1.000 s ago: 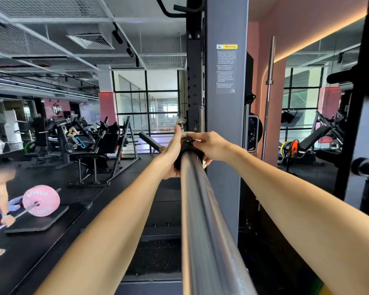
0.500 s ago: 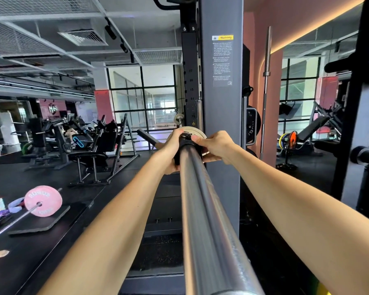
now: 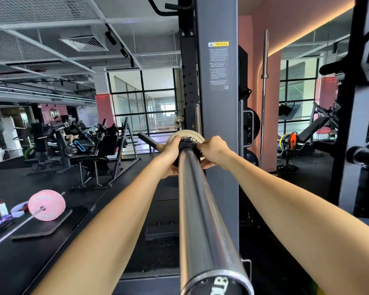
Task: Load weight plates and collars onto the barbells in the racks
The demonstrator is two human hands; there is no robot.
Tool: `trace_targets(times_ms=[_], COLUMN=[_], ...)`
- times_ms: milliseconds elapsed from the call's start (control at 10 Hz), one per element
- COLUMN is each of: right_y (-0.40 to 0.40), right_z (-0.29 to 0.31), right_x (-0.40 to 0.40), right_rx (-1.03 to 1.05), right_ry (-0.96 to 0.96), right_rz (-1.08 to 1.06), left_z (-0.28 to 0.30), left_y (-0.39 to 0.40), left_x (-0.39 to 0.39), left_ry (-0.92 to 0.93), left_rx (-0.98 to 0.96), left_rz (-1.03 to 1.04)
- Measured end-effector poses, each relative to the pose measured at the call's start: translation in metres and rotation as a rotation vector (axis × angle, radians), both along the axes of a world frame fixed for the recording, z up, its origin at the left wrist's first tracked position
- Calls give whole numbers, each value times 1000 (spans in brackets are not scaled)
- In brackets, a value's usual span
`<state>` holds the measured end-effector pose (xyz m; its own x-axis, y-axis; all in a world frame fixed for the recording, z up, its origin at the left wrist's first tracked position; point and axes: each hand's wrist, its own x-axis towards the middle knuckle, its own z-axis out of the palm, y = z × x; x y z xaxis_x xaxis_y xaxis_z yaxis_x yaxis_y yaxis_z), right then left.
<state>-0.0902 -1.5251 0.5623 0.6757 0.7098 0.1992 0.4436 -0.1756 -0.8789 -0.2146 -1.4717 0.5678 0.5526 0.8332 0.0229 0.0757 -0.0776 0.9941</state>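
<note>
I see the bar (image 3: 200,209) running away from me, its end cap at the bottom edge of the view and its far part beside the grey rack post (image 3: 217,124). Far along the bar sits a black collar (image 3: 186,149), pressed up against a pale plate (image 3: 179,135) just behind it. My left hand (image 3: 168,155) grips the collar from the left, fingers curled over its top. My right hand (image 3: 213,151) grips it from the right, thumb underneath. Whether the collar's clasp is closed I cannot tell; it is too small. On the floor at left lies another barbell with a pink plate (image 3: 47,205)
</note>
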Motion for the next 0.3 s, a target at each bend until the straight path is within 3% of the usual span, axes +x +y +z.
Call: trace_targets(times_ms=[100,300], right_y=[-9,-39], right_z=[2,0], right_x=[-9,-33], right_rx=[-12,-54], right_ry=[-49,-133], right_rz=[21,44], left_z=[-1,-4], left_y=[4,5], left_x=[-20,-60], left_ry=[175,286], left_rx=[160,326], left_rz=[-49,-43])
